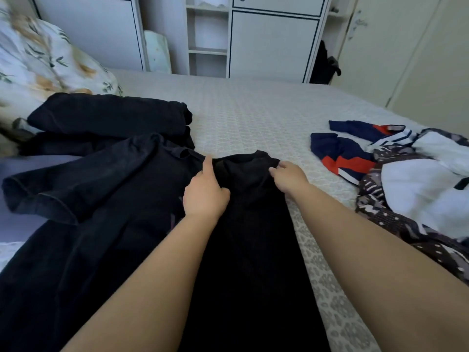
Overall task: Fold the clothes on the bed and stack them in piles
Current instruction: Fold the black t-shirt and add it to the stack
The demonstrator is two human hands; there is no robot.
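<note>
I had both hands at the far end of a long black garment [250, 250] that lay stretched out along the bed [253, 110], running from the near edge straight away from me between my forearms. My left hand [205, 193] rested on its left far corner, the index finger pointing forward along the cloth and the other fingers [223, 193] curled down into the fabric, the thumb bent against them, so that they pinched a fold. My right hand [289, 176] held the right far corner, its fingers [274, 170] bunched together and nipping the edge of the cloth where it rose in a small ridge between my two hands.

To the left of the black garment, touching and partly overlapping it, a dark navy garment [83, 181] lay spread with one sleeve thrown out toward the left edge of the bed. Beyond that sat a folded dark piece [109, 115], near a floral pillow [43, 62]. Well off to my right lay a loose heap: a navy, red and white top [347, 153], and nearer me a white and dark patterned cloth [418, 189]. The patterned bedspread showed bare between the heap and my right arm. White wardrobe doors [274, 44] stood past the far side of the bed.
</note>
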